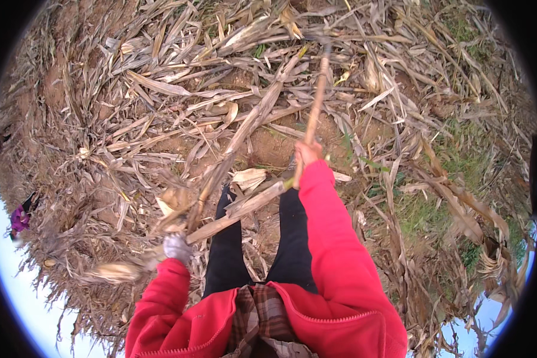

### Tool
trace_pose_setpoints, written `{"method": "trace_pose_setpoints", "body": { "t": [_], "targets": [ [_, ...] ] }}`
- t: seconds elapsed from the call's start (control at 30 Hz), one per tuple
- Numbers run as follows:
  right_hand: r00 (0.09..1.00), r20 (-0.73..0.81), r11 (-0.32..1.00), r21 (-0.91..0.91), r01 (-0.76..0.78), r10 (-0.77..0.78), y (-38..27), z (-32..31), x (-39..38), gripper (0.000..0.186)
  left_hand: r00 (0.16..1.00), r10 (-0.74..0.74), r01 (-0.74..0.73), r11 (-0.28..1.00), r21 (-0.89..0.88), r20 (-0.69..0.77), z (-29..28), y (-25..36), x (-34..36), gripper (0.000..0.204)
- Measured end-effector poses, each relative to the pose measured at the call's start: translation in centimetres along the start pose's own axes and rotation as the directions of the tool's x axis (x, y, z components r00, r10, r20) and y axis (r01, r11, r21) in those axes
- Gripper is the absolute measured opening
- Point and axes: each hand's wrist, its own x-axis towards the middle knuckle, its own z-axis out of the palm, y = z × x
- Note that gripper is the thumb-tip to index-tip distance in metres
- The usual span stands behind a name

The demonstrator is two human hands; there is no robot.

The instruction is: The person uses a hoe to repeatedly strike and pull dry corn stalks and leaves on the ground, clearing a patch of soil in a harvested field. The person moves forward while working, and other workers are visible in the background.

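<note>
My left hand [177, 247], in a pale glove, is closed around dry corn stalks at the lower left. One cut stalk [244, 210] slants from it up to the right, across my legs. Another long stalk [250, 122] rises from near the hand toward the top. Blurred husked corn ears [176, 203] hang close by the glove. My bare right hand [308, 153] grips the lower part of the wooden handle of a sickle [318, 98], held out ahead of me. Its dark head, at the far end among the stalks, is blurred, and the blade's shape is hard to make out.
Flattened dry corn stalks and leaves [161, 86] cover the brown soil around my feet. A pale husk [249, 178] lies just ahead of my legs. Dry plants [459, 221] stand at the right over green grass. Something purple [19, 219] shows at the far left edge.
</note>
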Motion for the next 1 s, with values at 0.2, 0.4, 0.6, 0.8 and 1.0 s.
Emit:
{"method": "trace_pose_setpoints", "body": {
  "t": [0.2, 0.4, 0.6, 0.8, 1.0],
  "targets": [
    [0.851, -0.158, 0.864, -0.152, 0.481, -0.502, -14.4, -5.1, -3.3, 0.015, 0.998, -0.013, 0.01, 0.998, -0.061, -0.054, -3.8, -4.3, 1.0, 0.029],
    [0.849, -0.183, 0.821, -0.418, 0.388, -0.495, -14.3, -5.4, 0.7, 0.018, 0.997, -0.049, 0.05, 0.998, 0.028, -0.058, -5.1, -4.7, 0.3, 0.022],
    [0.987, 0.155, 0.996, -0.08, 0.043, -0.03, 6.3, -13.0, 2.1, 0.007, 0.97, -0.138, 0.196, 0.933, 0.302, -0.202, -10.7, -11.3, 2.1, 0.048],
    [0.999, 0.046, 0.941, -0.336, 0.032, -0.018, 1.9, -11.8, 4.1, 0.015, 0.873, -0.247, 0.312, 0.946, 0.093, -0.421, -21.6, -16.7, 3.2, 0.026],
    [0.954, 0.291, 0.99, 0.101, -0.102, 0.069, 5.2, -12.0, -13.3, 0.019, 0.662, 0.24, 0.144, 0.889, 0.434, -0.71, -28.6, -16.7, 1.3, 0.015]
  ]
}}
